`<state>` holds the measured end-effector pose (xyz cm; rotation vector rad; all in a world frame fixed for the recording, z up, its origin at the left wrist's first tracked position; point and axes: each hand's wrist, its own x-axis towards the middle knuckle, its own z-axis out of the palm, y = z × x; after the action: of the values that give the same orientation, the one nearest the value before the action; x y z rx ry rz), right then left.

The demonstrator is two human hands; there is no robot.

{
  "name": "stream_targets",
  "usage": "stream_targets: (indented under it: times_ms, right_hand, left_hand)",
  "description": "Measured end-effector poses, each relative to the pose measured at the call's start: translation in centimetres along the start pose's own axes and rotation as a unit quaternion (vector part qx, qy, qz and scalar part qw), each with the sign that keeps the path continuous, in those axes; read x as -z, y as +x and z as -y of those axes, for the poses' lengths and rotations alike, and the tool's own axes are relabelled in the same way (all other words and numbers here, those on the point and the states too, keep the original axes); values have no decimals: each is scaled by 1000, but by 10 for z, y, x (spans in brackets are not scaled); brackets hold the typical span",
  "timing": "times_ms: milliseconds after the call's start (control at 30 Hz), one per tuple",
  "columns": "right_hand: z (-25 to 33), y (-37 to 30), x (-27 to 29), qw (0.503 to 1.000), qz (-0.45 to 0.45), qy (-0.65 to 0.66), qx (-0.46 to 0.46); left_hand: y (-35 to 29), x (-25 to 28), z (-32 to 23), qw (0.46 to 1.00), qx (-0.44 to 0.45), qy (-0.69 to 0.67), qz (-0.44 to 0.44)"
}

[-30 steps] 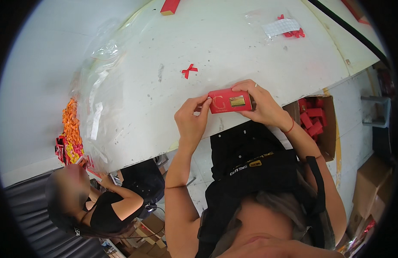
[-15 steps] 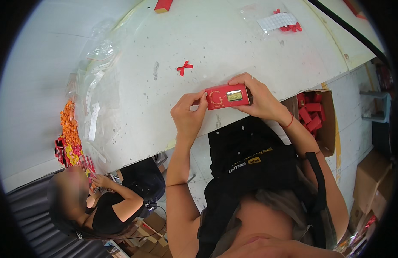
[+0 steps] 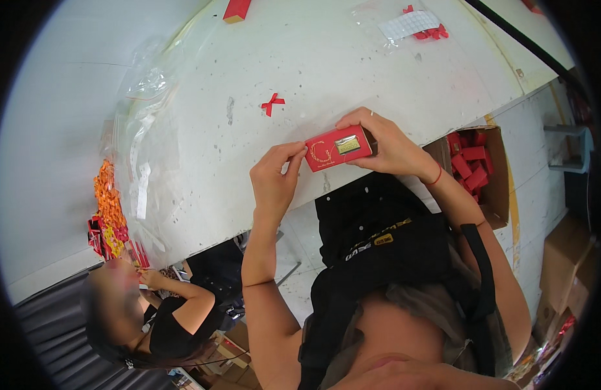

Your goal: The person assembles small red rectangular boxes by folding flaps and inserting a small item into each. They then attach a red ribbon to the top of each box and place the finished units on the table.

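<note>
A small red box (image 3: 324,152) with gold print and a shiny gold-green label is held over the near part of the white table. My right hand (image 3: 386,144) grips its right end, fingers along the far edge and thumb along the near one. At the box's left end is my left hand (image 3: 274,174), thumb and forefinger pinched together beside the corner. Whatever lies between those fingertips is too small to make out. Beyond the box, a red ribbon bow (image 3: 272,104) lies on the table (image 3: 209,156).
Another red box (image 3: 237,10) lies at the far edge. A clear bag with red bows (image 3: 432,31) is at the far right. Right of me stands a carton (image 3: 500,175) of red boxes. Orange packets (image 3: 107,195) lie at left, near a seated co-worker (image 3: 183,325).
My left hand has drawn slightly left, its fingertips now at the box's end instead of over its face. The box has tilted a little in my right hand.
</note>
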<state>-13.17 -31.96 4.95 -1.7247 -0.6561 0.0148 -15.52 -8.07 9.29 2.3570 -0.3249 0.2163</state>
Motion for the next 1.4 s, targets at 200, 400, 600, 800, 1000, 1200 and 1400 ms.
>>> stream_targets:
  times_ms: [200,400,600,800,1000,1200,1400]
  right_hand:
    - [0,0,-1,1000,3,1,-6]
    - [0,-1,0,1000,-8,-3,-4]
    - [0,0,0,1000,-5,-10,1]
    - [1,-2,2,999,5,6,-42]
    - [0,-1,0,1000,-3,-4,-21]
    - [-2,-5,0,1000,-10,6,-26]
    - [1,-2,-1,1000,-6,-2,-12]
  left_hand:
    - [3,1,4,993,-78,87,-4]
    - [7,0,-10,974,-101,203,8]
    - [11,-7,-18,943,-130,305,13]
    - [15,-13,-20,936,-124,330,14]
    - [6,-23,-12,963,-93,239,-82]
    - [-2,-44,-7,979,-27,107,-174]
    - [-9,-50,-2,971,77,-66,-216]
